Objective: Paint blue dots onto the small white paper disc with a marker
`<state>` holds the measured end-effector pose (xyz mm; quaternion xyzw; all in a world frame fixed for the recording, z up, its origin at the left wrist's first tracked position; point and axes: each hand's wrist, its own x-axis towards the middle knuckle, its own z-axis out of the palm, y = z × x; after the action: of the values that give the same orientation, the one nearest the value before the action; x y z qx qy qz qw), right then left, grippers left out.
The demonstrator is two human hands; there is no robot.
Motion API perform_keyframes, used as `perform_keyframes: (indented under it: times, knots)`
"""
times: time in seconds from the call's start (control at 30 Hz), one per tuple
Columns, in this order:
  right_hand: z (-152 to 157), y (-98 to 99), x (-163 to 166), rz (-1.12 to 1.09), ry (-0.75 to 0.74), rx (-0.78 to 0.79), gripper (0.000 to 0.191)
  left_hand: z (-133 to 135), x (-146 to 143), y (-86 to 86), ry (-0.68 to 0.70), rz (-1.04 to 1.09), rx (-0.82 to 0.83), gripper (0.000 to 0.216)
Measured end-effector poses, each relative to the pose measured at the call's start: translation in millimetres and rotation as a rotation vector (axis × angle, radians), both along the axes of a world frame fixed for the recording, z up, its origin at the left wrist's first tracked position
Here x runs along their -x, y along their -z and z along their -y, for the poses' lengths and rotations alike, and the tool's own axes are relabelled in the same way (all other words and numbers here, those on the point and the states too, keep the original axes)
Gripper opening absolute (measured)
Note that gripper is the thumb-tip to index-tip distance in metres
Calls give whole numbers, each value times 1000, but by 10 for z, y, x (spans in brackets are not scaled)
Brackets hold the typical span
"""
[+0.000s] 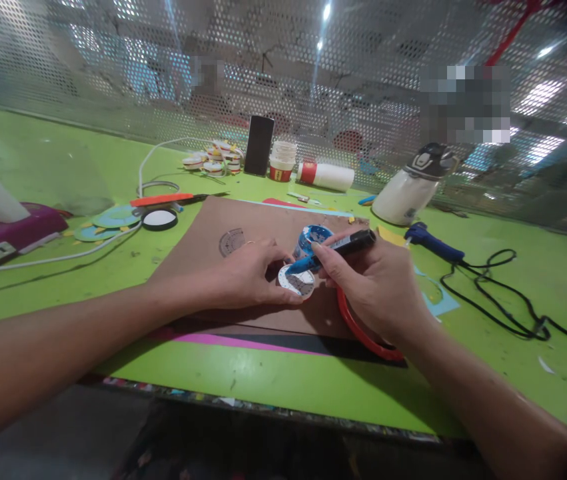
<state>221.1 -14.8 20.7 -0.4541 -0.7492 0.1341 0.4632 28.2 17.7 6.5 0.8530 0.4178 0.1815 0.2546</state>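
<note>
Head cam, fwd & down, nr tbl (pixel 258 371)

A lime-green worktable (pixel 243 367) before a perforated screen (pixel 138 40).
We see the glossy top run back to the screen, where blurred shapes show through small holes. White lights (pixel 326 12) gleam high in our view, a red strip (pixel 513 33) slants at upper right, and dim floor (pixel 63 440) lies below the front edge.

The board (pixel 263 217) looks like matt cardboard, the tabletop (pixel 263 377) smooth and glossy, the marker (pixel 354 244) smooth plastic.
</note>
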Motion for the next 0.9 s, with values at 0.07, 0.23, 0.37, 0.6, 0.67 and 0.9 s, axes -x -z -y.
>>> perform_keyframes:
  times: [0.07, 0.23, 0.37, 0.6, 0.67, 0.9]
  knots:
    - [-2, 5, 8, -22, 0, 1, 24, 2, -2, -9, 2, 1, 2, 37]
    - [3, -22, 27, -151, 52, -21, 19, -3, 5, -15, -37, 6, -6, 40]
    - [-2, -62, 29, -207, 114, -78, 18, -6, 8, -13, -35, -7, 7, 39]
    - [-23, -48, 14, -165, 74, -72, 19, -12, 10, 6, -29, -7, -3, 44]
    - [-16, -35, 14, -146, 56, -40, 21, -16, 13, 15, -25, -8, -2, 44]
    - [-7, 9, 15, -144, 25, 22, 19, -19, 13, 27, -27, -14, -13, 46]
